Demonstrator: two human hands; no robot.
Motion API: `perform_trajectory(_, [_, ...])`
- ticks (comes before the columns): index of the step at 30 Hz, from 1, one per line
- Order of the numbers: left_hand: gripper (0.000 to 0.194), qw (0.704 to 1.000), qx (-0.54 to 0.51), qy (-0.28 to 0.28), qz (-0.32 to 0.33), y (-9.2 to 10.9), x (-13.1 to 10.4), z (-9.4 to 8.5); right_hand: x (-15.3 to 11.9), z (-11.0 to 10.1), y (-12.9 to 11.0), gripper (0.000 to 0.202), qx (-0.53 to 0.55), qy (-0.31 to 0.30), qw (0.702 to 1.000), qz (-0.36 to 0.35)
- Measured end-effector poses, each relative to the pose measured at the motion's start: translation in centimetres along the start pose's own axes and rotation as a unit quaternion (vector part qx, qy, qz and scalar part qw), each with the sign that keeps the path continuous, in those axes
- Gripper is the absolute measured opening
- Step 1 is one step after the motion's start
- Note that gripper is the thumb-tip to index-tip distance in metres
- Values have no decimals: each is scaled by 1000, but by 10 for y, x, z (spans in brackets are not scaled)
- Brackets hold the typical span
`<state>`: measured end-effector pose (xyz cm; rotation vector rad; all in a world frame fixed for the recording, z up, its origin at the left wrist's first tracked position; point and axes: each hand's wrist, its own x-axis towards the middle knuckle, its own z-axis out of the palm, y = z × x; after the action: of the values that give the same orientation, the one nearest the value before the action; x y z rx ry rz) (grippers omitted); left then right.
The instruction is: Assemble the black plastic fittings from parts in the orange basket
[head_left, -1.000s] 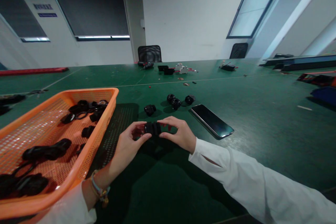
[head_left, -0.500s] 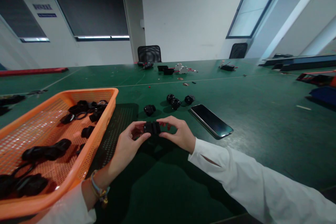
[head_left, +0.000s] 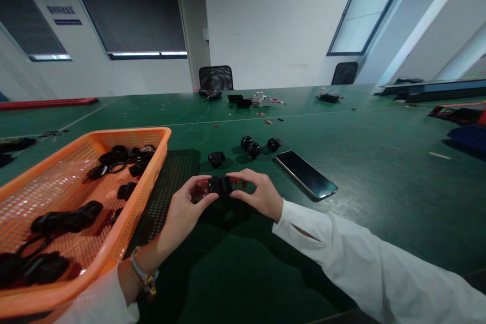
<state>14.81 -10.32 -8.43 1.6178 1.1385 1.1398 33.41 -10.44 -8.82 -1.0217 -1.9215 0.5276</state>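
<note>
Between my two hands is a black cable gland [head_left: 220,185], held level just above the green table. My left hand [head_left: 190,198] pinches its left end between thumb and fingers. On its right end, the thumb and fingertips of my right hand [head_left: 261,192] are closed. Just beyond my hands lies a similar black fitting [head_left: 216,159]. Farther right, a small group of them rests on the table, one of them a black fitting [head_left: 274,144] set slightly apart. A phone [head_left: 306,175] with a dark screen lies to the right of my right hand.
An orange plastic basket [head_left: 165,148] with several black parts stands at the left. Across the green table [head_left: 364,157] are white connectors [head_left: 262,99] with red wires and a black device [head_left: 329,97]. A blue tray [head_left: 469,139] sits at the right edge.
</note>
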Motion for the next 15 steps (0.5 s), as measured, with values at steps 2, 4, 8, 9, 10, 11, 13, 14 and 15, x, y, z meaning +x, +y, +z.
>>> perform_trajectory(2, [35, 1000, 0, 1, 1, 0, 0, 0, 0, 0, 0, 32, -4, 1, 1000, 2])
perform_trajectory(4, [35, 1000, 2, 2, 4, 0, 0, 0, 0, 0, 0, 32, -9, 1, 1000, 6])
perform_trajectory(8, [36, 1000, 7, 1, 7, 0, -1, 0, 0, -1, 0, 34, -8, -4, 1000, 2])
perform_trajectory(9, [36, 1000, 7, 2, 7, 0, -1, 0, -1, -1, 0, 35, -4, -7, 1000, -2])
perform_trajectory(10, [36, 1000, 8, 2, 6, 0, -1, 0, -1, -1, 0, 36, -2, -8, 1000, -5])
perform_trajectory(11, [36, 1000, 9, 3, 6, -1, -1, 0, 0, -1, -1, 36, -1, -8, 1000, -8])
perform_trajectory(13, [36, 1000, 11, 2, 6, 0, 0, 0, 0, -1, -1, 35, -4, -3, 1000, -9])
perform_trajectory(14, [36, 1000, 13, 2, 5, 0, 0, 0, 0, -1, -1, 35, -5, -1, 1000, -7])
perform_trajectory(15, [36, 1000, 14, 1, 4, 0, 0, 0, 0, -1, -1, 35, -5, 1, 1000, -6])
